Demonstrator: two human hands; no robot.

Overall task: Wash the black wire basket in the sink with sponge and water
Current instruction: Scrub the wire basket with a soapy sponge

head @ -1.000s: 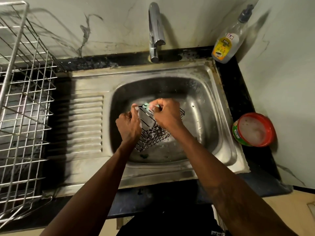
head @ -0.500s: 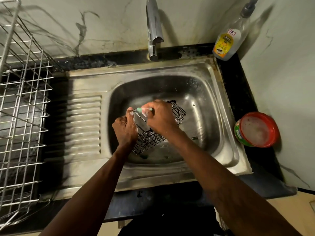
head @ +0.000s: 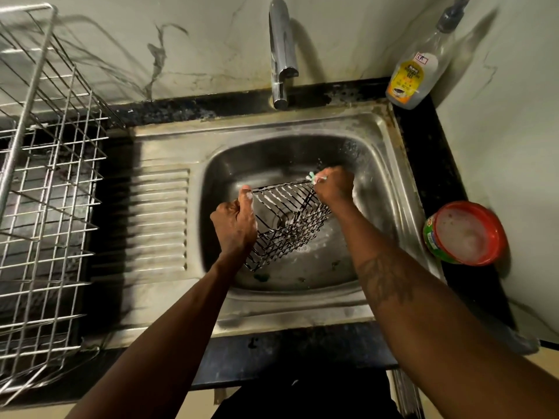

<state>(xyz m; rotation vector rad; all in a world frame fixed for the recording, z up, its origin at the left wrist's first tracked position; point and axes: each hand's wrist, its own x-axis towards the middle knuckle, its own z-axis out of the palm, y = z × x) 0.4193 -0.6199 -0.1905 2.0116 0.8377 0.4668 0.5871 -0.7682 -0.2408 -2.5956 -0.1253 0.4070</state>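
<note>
The black wire basket (head: 287,225), streaked with white foam, is held tilted over the steel sink (head: 390,213). My left hand (head: 236,225) grips its left rim, thumb pointing up along the wire. At the far right corner of the basket, my right hand (head: 334,187) holds a small green-and-white sponge (head: 313,176) against the rim. Most of the sponge is hidden inside my fingers. The tap (head: 281,49) stands above the sink's back edge, and I see no water running from it.
A silver wire dish rack (head: 45,189) fills the counter at the left. A soap bottle (head: 417,68) stands in the back right corner. On the right counter sits a red-rimmed tub (head: 467,234) of soapy paste. The ribbed drainboard (head: 160,219) lies left of the sink bowl.
My right hand has slid the sponge from the basket's left rim near my left hand across to its far right corner. The basket has turned, showing its foamy side wires.
</note>
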